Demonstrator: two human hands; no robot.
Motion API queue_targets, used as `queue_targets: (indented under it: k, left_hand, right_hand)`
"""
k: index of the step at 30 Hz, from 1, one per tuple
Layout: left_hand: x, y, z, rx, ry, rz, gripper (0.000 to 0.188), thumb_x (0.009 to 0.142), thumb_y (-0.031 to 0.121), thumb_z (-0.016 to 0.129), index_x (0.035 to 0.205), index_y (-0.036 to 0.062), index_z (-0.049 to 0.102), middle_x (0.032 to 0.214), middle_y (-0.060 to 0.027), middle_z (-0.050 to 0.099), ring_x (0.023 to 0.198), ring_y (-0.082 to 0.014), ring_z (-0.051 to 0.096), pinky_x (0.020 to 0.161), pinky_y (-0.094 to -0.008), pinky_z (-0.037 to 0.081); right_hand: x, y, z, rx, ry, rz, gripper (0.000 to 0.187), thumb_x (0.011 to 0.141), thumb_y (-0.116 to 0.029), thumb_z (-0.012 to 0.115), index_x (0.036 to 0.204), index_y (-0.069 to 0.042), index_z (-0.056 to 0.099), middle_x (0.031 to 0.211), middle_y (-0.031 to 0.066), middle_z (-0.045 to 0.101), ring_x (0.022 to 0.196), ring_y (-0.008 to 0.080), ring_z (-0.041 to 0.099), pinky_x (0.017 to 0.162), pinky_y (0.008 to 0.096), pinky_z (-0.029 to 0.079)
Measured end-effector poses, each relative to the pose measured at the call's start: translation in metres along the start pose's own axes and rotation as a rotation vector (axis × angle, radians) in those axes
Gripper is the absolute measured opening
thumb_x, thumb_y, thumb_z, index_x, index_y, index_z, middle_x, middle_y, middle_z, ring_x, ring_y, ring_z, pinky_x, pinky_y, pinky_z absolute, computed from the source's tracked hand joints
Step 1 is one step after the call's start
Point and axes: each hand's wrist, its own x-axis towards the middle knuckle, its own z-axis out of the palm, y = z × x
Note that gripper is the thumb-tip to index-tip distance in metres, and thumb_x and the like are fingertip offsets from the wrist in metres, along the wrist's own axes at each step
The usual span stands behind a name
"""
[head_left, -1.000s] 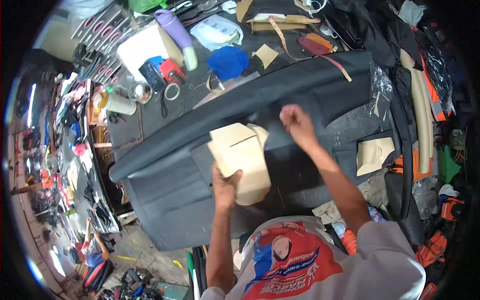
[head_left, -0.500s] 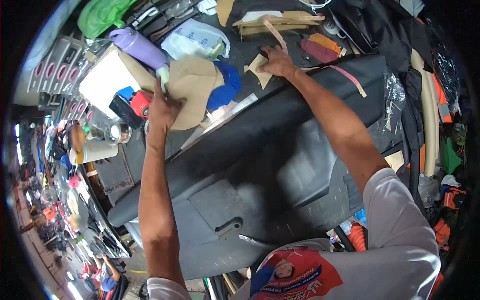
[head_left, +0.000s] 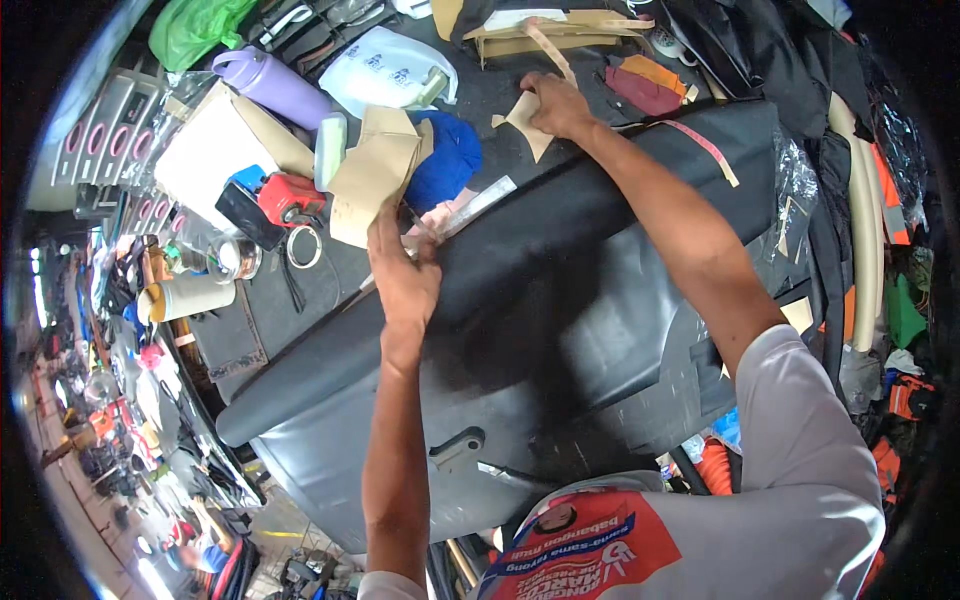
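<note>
My left hand [head_left: 404, 280] reaches to the lower edge of some brown card pieces [head_left: 372, 175]. Its fingers are stretched out against the card, the thumb apart, and part of the fingertips is hard to make out. Beside the thumb lie a metal ruler [head_left: 478, 206] and a pinkish scrap. Bunched blue cloth [head_left: 447, 160] rests behind the card. Further right, my right hand [head_left: 560, 106] is closed on a small pointed tan card piece [head_left: 523, 125] at the far side of the rolled black sheet [head_left: 560, 240]. A tape measure strip [head_left: 548, 50] runs just beyond that hand.
On the left stand a purple bottle [head_left: 272, 90], a red tool [head_left: 290, 200], a tape roll [head_left: 303, 246] and a glass jar [head_left: 236, 260]. A light plastic bag [head_left: 388, 75] lies at the back. Maroon and orange pieces [head_left: 642, 88] lie back right. Black sheeting covers the near side.
My left hand has moved right and nearer, from beside the card to its lower edge. The card pieces have shifted left and tilted. My right hand has moved slightly, still with the tan piece.
</note>
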Motion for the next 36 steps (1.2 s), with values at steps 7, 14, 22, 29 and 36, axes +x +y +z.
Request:
queue_targets:
  k: [7, 14, 22, 29, 36]
  left_hand:
    - [-0.009, 0.012, 0.001, -0.217, -0.084, -0.103, 0.050, 0.087, -0.002, 0.071, 0.135, 0.0003, 0.060, 0.127, -0.0213, 0.064, 0.122, -0.0413, 0.059, 0.104, -0.0474, 0.048]
    - [0.013, 0.054, -0.002, -0.282, -0.159, -0.122, 0.042, 0.094, 0.012, 0.072, 0.134, 0.0015, 0.061, 0.130, -0.0225, 0.065, 0.121, -0.0406, 0.062, 0.103, -0.0460, 0.049]
    - [0.017, 0.169, -0.007, -0.386, -0.452, 0.172, 0.056, 0.101, 0.028, 0.067, 0.147, 0.0014, 0.049, 0.134, -0.0286, 0.063, 0.123, -0.0413, 0.064, 0.099, -0.0439, 0.051]
    - [-0.068, 0.203, -0.005, -0.551, -0.598, -0.149, 0.036, 0.105, 0.021, 0.064, 0.131, -0.0024, 0.060, 0.110, -0.0203, 0.073, 0.101, -0.0309, 0.072, 0.087, -0.0384, 0.057]
    - [-0.133, 0.192, -0.007, -1.072, -0.512, -0.572, 0.019, 0.104, 0.017, 0.066, 0.115, 0.0023, 0.066, 0.100, -0.0072, 0.075, 0.085, -0.0144, 0.071, 0.072, -0.0302, 0.060]
  right_hand:
    - [-0.016, 0.014, -0.006, 0.007, -0.058, 0.090, 0.042, 0.079, -0.025, 0.080, 0.117, -0.009, 0.071, 0.109, 0.0141, 0.075, 0.106, 0.0288, 0.072, 0.090, 0.0416, 0.055]
    - [-0.075, -0.024, -0.082, 0.758, -0.160, 0.162, 0.027, 0.091, -0.022, 0.081, 0.109, -0.004, 0.072, 0.096, 0.0034, 0.074, 0.089, 0.0114, 0.067, 0.082, 0.0296, 0.053]
    - [-0.211, -0.081, -0.152, 0.926, -0.100, -0.112, 0.024, 0.099, -0.022, 0.074, 0.113, -0.006, 0.063, 0.098, -0.0013, 0.066, 0.094, 0.0047, 0.058, 0.080, 0.0278, 0.050]
    - [-0.324, -0.039, -0.196, 1.183, -0.018, 0.259, 0.023, 0.103, -0.026, 0.068, 0.114, -0.007, 0.061, 0.099, 0.0003, 0.064, 0.095, 0.0110, 0.060, 0.080, 0.0291, 0.051]
    - [-0.431, 0.188, -0.212, -0.420, 0.373, 0.511, 0.020, 0.078, -0.014, 0.076, 0.098, -0.010, 0.074, 0.125, 0.0111, 0.065, 0.118, 0.0345, 0.062, 0.104, 0.0464, 0.047]
